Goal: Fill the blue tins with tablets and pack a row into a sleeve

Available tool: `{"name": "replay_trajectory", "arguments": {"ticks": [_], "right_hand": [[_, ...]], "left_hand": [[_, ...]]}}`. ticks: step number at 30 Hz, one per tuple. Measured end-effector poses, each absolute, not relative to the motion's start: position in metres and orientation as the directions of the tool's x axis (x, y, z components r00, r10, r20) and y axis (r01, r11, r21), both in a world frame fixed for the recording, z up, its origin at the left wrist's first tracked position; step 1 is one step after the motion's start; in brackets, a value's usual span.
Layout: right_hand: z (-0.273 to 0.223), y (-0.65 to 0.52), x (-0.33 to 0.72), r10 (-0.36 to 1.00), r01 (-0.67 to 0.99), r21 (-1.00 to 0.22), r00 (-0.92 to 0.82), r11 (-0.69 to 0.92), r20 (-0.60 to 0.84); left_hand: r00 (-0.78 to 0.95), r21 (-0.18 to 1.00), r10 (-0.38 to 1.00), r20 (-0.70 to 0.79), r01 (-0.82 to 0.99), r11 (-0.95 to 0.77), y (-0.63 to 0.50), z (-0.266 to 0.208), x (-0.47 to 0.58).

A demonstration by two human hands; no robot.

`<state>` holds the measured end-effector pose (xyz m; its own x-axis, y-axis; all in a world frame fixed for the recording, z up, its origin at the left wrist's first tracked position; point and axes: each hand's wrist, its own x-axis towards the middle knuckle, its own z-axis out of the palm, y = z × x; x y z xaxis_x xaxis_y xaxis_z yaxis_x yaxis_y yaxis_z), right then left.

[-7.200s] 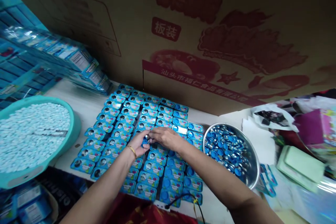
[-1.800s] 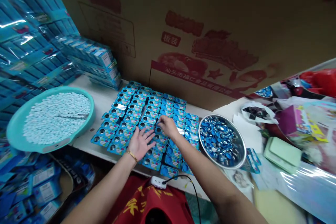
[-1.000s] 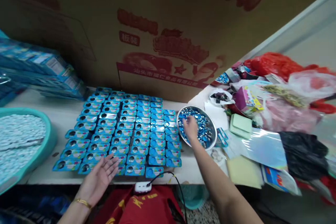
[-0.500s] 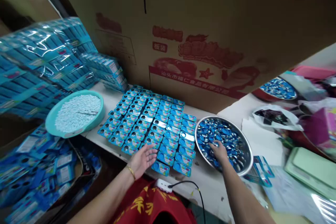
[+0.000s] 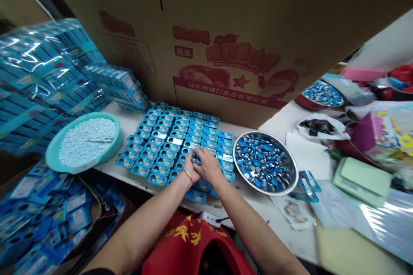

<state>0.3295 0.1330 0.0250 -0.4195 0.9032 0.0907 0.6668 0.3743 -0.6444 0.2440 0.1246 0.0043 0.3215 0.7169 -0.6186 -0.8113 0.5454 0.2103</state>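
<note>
My left hand, with a gold bracelet on its wrist, is cupped against my right hand over the front of the rows. Between them shows a bit of the small round blue-and-silver tins; the fingers partly hide how many. Under and around my hands stand rows of small blue boxes with round holes on top. Some holes at the left look dark, while those toward the right are filled with blue discs. To the right, a steel bowl holds many loose tins of the same kind.
A turquoise basin of white tablets stands at the left, above a carton of blue boxes. Wrapped stacks and a large cardboard box rise behind. A green scale sits at the right; a white power strip lies in front.
My right hand has left the steel bowl and moved left to meet my left hand. My left hand has shifted up and right and closed. The view has turned slightly right.
</note>
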Motion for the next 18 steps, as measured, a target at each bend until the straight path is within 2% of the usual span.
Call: {"name": "replay_trajectory", "arguments": {"ticks": [1, 3, 5, 8, 11, 14, 16, 18], "right_hand": [[0.026, 0.132, 0.316, 0.870, 0.687, -0.573, -0.484, 0.446, 0.097], [0.025, 0.132, 0.294, 0.824, 0.682, -0.514, -0.559, 0.520, 0.093], [0.022, 0.134, 0.275, 0.810, 0.658, -0.528, -0.578, 0.537, 0.103], [0.015, 0.138, 0.241, 0.853, 0.639, -0.607, -0.506, 0.473, 0.132], [0.011, 0.141, 0.210, 0.925, 0.581, -0.742, -0.351, 0.334, 0.142], [0.011, 0.147, 0.202, 0.988, 0.508, -0.851, -0.140, 0.129, 0.066], [0.012, 0.153, 0.213, 0.998, 0.540, -0.840, 0.005, -0.058, -0.066], [0.009, 0.161, 0.230, 0.969, 0.644, -0.727, 0.106, -0.239, -0.225]], "left_hand": [[0.315, 0.203, 0.724, -0.614, -0.824, 0.530, 0.128, 0.001, 0.231], [0.309, 0.177, 0.751, -0.583, -0.854, 0.489, 0.134, -0.005, 0.201], [0.312, 0.148, 0.757, -0.573, -0.870, 0.471, 0.138, -0.008, 0.169], [0.352, 0.095, 0.709, -0.611, -0.857, 0.507, 0.145, -0.009, 0.129], [0.414, 0.045, 0.626, -0.660, -0.811, 0.584, 0.151, -0.008, 0.100], [0.426, 0.058, 0.553, -0.716, -0.753, 0.655, 0.155, -0.009, 0.080], [0.424, 0.084, 0.553, -0.717, -0.735, 0.673, 0.156, -0.012, 0.070], [0.437, 0.096, 0.565, -0.700, -0.726, 0.680, 0.156, -0.014, 0.059]]}}
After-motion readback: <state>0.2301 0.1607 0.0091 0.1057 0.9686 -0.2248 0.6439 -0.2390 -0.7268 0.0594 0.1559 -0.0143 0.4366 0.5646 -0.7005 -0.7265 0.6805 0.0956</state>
